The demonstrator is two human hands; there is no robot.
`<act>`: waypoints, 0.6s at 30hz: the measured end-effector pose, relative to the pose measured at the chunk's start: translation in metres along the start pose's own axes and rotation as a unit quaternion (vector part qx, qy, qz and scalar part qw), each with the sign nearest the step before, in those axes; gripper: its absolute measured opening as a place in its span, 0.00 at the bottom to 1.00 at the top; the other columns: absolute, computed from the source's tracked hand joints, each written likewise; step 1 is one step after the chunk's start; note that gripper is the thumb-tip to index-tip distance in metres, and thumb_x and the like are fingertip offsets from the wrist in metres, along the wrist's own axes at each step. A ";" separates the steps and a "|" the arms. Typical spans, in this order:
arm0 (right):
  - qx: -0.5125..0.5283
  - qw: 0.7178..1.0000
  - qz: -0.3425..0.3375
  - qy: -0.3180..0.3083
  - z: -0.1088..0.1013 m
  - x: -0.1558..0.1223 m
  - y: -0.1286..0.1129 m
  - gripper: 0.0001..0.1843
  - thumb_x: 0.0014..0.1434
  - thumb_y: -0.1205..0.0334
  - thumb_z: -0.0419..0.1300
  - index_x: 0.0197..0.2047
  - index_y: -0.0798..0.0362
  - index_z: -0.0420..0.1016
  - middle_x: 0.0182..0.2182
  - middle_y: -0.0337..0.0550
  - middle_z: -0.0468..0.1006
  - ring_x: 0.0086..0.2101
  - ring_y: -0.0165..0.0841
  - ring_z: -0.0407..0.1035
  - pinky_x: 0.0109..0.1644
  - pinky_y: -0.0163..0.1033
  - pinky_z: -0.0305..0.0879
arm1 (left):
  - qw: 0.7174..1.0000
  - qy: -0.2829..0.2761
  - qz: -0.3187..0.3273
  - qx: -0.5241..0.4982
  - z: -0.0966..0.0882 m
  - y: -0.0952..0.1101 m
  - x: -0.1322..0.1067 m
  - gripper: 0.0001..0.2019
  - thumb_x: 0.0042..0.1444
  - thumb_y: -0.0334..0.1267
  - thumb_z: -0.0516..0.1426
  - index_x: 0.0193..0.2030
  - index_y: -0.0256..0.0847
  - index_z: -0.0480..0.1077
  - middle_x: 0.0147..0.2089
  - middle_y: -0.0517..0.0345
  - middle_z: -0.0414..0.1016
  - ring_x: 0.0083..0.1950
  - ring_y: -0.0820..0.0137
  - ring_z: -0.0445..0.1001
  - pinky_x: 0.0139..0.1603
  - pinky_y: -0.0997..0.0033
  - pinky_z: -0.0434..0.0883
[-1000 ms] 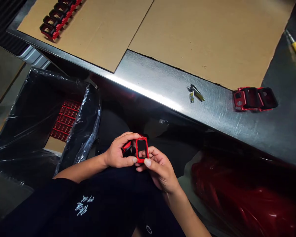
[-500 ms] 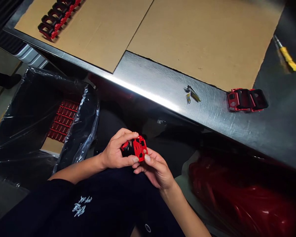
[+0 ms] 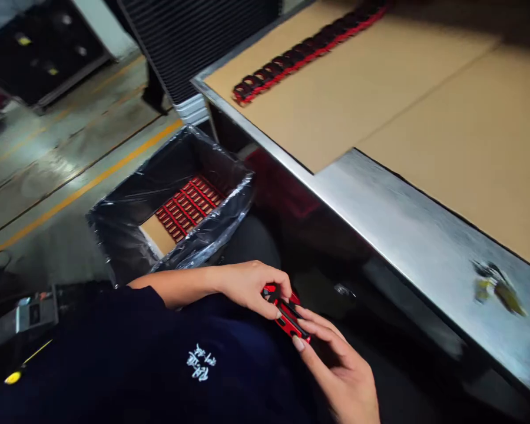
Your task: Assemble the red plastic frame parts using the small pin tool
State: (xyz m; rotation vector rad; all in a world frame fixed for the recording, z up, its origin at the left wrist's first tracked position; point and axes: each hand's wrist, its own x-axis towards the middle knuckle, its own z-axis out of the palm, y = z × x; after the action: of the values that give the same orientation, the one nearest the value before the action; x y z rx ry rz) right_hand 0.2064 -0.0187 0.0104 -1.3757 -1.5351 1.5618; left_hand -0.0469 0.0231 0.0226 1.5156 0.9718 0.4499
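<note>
1. Step in hand, as I judge it: a red-and-black plastic part [image 3: 287, 312] is being held up and checked between both hands, away from the steel bench [image 3: 415, 247]. Any next move calls for a steady two-handed hold until one hand can safely ease off.
2. The part sits at 6 o'clock in the view, tilted and gripped between the left hand [image 3: 247, 288] and the right hand [image 3: 340, 365].
3. The left hand's fingers [image 3: 274, 285] are clenched over the part's upper end. The right hand's fingers [image 3: 318, 330] are curled against its lower end, so neither hand has released it.
4. At 9 o'clock, a bin lined with black plastic [image 3: 223, 215] holds rows of red parts [image 3: 189, 206]. At 1 o'clock, a row of matching parts [image 3: 309, 53] lies on a cardboard sheet [image 3: 357, 112].
</note>
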 end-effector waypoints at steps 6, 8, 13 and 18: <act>-0.106 0.970 -0.189 -0.112 0.035 0.042 -0.019 0.09 0.61 0.56 0.68 0.45 0.43 0.86 0.48 0.49 0.85 0.45 0.47 0.81 0.55 0.57 0.78 | 0.989 -0.048 -0.014 0.141 -0.030 0.003 -0.030 0.19 0.51 0.35 0.65 0.50 0.41 0.73 0.44 0.54 0.80 0.46 0.62 0.78 0.48 0.67 0.73; -0.105 0.961 -0.214 -0.139 0.052 0.053 -0.028 0.10 0.61 0.58 0.68 0.47 0.43 0.85 0.48 0.48 0.85 0.45 0.46 0.81 0.54 0.55 0.79 | 0.986 -0.036 -0.018 0.162 -0.039 0.005 -0.045 0.14 0.50 0.34 0.65 0.45 0.42 0.74 0.39 0.57 0.78 0.43 0.63 0.77 0.44 0.69 0.73; -0.087 0.968 -0.157 -0.174 0.069 0.070 -0.034 0.18 0.59 0.55 0.70 0.53 0.45 0.82 0.55 0.50 0.82 0.49 0.47 0.80 0.57 0.55 0.78 | 0.981 0.094 -0.039 0.164 -0.093 -0.012 -0.114 0.17 0.47 0.31 0.65 0.47 0.42 0.80 0.40 0.56 0.79 0.42 0.66 0.77 0.46 0.71 0.73; -0.098 0.993 0.020 -0.067 0.048 0.083 -0.006 0.25 0.56 0.43 0.70 0.50 0.50 0.83 0.49 0.52 0.85 0.49 0.49 0.80 0.59 0.57 0.76 | 0.846 0.325 -0.413 0.086 -0.164 -0.094 -0.198 0.21 0.57 0.36 0.64 0.58 0.38 0.75 0.51 0.56 0.79 0.45 0.68 0.78 0.50 0.69 0.75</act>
State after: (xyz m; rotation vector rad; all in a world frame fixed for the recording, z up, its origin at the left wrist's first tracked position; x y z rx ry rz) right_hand 0.1344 0.0389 -0.0151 -1.4399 -1.7918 1.5904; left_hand -0.3135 -0.0361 0.0165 0.9338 2.1211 0.2352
